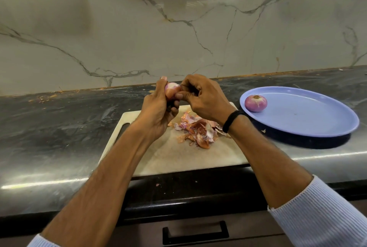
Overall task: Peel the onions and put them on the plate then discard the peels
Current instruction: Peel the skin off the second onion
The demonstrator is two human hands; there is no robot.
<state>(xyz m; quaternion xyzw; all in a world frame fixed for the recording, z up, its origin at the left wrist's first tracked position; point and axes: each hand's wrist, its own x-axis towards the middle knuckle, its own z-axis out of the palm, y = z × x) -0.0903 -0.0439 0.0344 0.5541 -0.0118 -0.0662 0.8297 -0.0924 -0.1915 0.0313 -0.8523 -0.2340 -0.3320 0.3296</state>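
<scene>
One onion between left hand and right hand

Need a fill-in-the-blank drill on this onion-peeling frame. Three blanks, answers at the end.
1. The blue plate holds ___ peeled onion.
2. The second onion is gripped in the ___, while the right hand pinches at its skin.
3. The loose peels are piled on the ___, not on the plate.

Missing words: one; left hand; cutting board.
</scene>
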